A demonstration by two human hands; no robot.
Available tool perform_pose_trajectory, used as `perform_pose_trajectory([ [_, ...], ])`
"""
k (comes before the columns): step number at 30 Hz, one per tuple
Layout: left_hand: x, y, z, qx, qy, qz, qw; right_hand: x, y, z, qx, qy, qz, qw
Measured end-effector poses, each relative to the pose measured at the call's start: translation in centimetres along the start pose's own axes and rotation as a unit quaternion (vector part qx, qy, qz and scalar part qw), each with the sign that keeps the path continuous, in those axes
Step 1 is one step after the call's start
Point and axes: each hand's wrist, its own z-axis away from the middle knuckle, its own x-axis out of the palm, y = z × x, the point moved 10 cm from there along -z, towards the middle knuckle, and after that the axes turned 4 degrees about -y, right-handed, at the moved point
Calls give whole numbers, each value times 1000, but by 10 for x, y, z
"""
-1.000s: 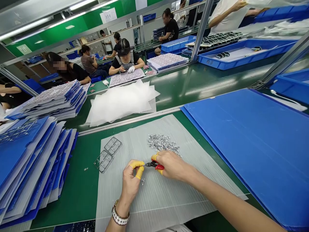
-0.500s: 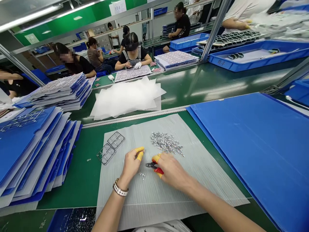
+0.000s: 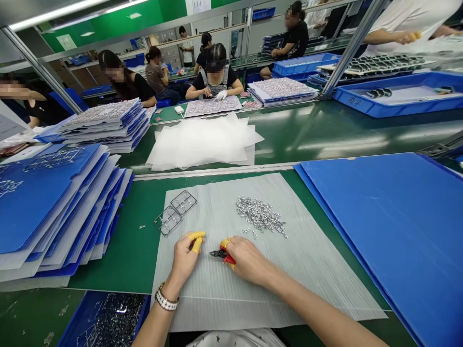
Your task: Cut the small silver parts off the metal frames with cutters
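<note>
Red-handled side cutters (image 3: 221,255): held in the right hand (image 3: 248,260), yellow-cotted fingers (image 3: 225,243) pinching the handles, tips pointing left. Left hand (image 3: 184,258) just beside, fingers curled, not touching the cutters. Both hands over a grey foam sheet (image 3: 318,289); loose pile of small metal parts (image 3: 260,214) ahead, two joined metal frames (image 3: 175,213) to its left.

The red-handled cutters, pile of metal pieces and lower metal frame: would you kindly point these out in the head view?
Red-handled cutters (image 3: 229,260), head view, red handle.
Pile of metal pieces (image 3: 259,214), head view, pile's middle.
Lower metal frame (image 3: 162,214), head view, upper edge.
</note>
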Motion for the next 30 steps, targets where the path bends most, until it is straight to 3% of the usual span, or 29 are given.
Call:
perform_pose_trajectory([
  [6, 7, 35, 13, 103, -8, -116, 988, -8, 9, 3, 16, 8, -75, 997],
  [11, 36, 60, 28, 160, -57, -251, 953, -20, 23, 10, 37, 38, -150, 987],
  [16, 59, 57, 27, 181, -96, -376, 904, -27, 36, 17, 61, 64, -190, 978],
  [21, 68, 52, 25, 187, -129, -400, 888, -31, 34, 20, 40, 71, -154, 985],
  [24, 67, 50, 29, 157, -136, -396, 894, -29, 23, 24, -6, 87, -88, 992],
  [26, 62, 49, 30, 126, -127, -355, 918, -21, 22, 27, -47, 106, -51, 992],
  [28, 55, 43, 27, 79, -109, -254, 958, -9, 28, 28, -107, 140, -18, 984],
  [30, 44, 29, 20, -7, -82, -106, 991, 2, 33, 28, -195, 197, 18, 961],
])
